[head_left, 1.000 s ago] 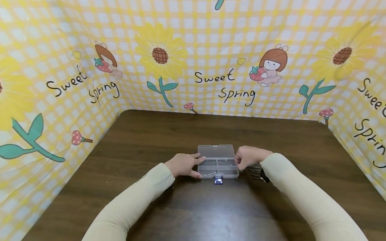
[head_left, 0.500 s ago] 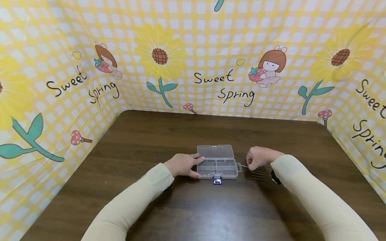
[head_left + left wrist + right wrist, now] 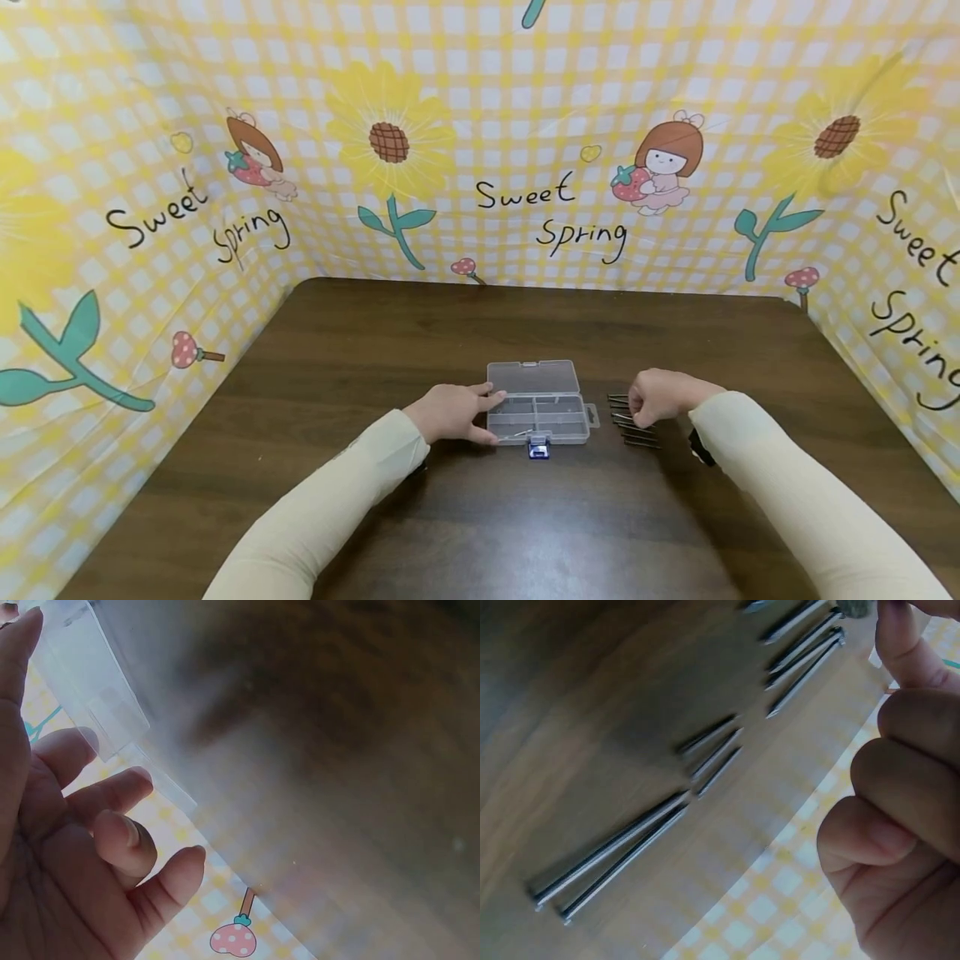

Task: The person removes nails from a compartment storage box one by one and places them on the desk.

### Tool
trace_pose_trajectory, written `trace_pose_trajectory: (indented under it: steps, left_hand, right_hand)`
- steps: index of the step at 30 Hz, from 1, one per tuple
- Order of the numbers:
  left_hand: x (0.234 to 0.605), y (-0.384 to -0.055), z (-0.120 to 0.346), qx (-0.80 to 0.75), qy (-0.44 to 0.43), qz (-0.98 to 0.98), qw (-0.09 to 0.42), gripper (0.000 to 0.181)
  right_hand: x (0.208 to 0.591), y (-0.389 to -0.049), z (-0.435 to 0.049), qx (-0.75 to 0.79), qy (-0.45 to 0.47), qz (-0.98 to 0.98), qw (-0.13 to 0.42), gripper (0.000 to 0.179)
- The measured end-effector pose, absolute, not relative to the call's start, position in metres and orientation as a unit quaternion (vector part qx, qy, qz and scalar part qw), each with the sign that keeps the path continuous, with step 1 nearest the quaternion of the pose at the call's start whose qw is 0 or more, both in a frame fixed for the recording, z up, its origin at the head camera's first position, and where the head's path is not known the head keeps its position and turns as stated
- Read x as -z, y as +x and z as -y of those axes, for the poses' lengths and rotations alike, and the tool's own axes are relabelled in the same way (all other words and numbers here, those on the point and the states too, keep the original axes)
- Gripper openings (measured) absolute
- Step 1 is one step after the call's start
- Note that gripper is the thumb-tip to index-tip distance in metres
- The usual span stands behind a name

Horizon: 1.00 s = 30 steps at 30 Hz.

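Note:
A clear plastic compartment box (image 3: 551,428) lies on the table with its lid (image 3: 534,377) flipped back. My left hand (image 3: 452,412) rests at the box's left side, fingers extended, the index finger and thumb touching it. A thin silver nail (image 3: 516,434) is in the front left compartment. To the right of the box, my right hand (image 3: 665,395) pinches a nail whose head (image 3: 856,607) shows by the fingertips in the right wrist view. Beneath that hand, several loose nails (image 3: 641,443) lie in a row. Two long nails (image 3: 619,859) and three short nails (image 3: 714,754) are clearest in the right wrist view.
The box's blue-labelled latch (image 3: 538,450) hangs at its front, and a hanging tab (image 3: 592,416) sticks out on its right. Brown wood-grain table (image 3: 420,333) surrounds everything. A yellow checked cloth (image 3: 525,150) hangs behind and at both sides.
My right hand has moved rightward, away from the box's right compartments to above the loose nails, carrying a nail. The left hand has stayed at the box. The view has shifted slightly.

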<state>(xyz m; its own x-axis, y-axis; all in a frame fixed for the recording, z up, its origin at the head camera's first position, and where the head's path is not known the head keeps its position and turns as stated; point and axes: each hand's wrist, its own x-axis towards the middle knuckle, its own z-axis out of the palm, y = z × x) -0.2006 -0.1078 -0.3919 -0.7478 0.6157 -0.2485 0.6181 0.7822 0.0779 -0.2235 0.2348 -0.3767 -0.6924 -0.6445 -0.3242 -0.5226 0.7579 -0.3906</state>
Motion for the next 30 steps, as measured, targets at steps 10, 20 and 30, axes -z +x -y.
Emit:
trace_pose_trajectory:
  steps: [10, 20, 30]
  left_hand:
    - [0.397, -0.200, 0.106, 0.001, 0.327, -0.936, 0.127, 0.074]
    - [0.393, -0.202, 0.106, 0.005, 0.322, -0.938, 0.128, 0.075]
    - [0.394, -0.201, 0.107, 0.005, 0.321, -0.939, 0.127, 0.075]
  right_hand:
    - [0.378, -0.214, -0.268, 0.115, -0.278, -0.930, 0.212, 0.028]
    - [0.374, -0.211, -0.291, 0.098, -0.255, -0.943, 0.189, 0.019]
    - [0.378, -0.208, -0.304, 0.109, -0.229, -0.947, 0.194, 0.026]
